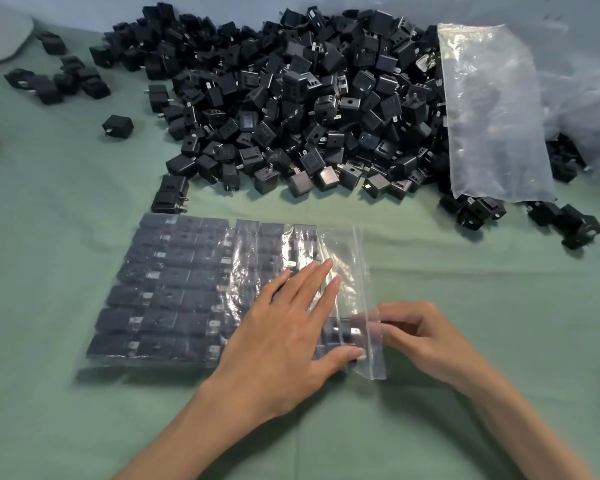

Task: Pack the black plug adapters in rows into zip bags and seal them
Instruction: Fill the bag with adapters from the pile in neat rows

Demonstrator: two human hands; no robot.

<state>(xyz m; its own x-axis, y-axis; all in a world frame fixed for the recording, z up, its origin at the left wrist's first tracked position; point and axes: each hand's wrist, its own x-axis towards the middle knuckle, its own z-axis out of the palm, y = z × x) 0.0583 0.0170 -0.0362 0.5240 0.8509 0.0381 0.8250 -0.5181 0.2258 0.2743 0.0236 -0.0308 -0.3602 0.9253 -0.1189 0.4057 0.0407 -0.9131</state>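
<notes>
Where a pale green cloth covers it, the worktop [49,271] fills nearly the whole view, the fabric lying smooth with a few soft creases. Behind it a pale grey-blue sheet [84,8] closes off the back, and no more of the room shows. A broad pile of black plug adapters [309,109] lies heaped across the far half of the cloth, tumbled at every angle.

On the near half lies a filled zip bag [174,292], flat, with adapters packed inside in tidy rows and their metal prongs pointing right. Its zip edge is on the right, and the plastic there is slack and crinkled. A stack of empty clear bags [492,116] rests slanted over the right end of the pile.

The left hand [284,337] lies flat on the filled bag, fingers straight and spread, pressing down on the packed rows. The right hand [426,337] pinches the zip edge between thumb and curled fingers.

A loose cluster of adapters [59,81] sits at the far left, near a grey rounded object [0,36] cut off by the corner. Two stacked adapters [170,199] stand just beyond the filled bag's far left corner, and a single adapter [118,125] lies apart.
</notes>
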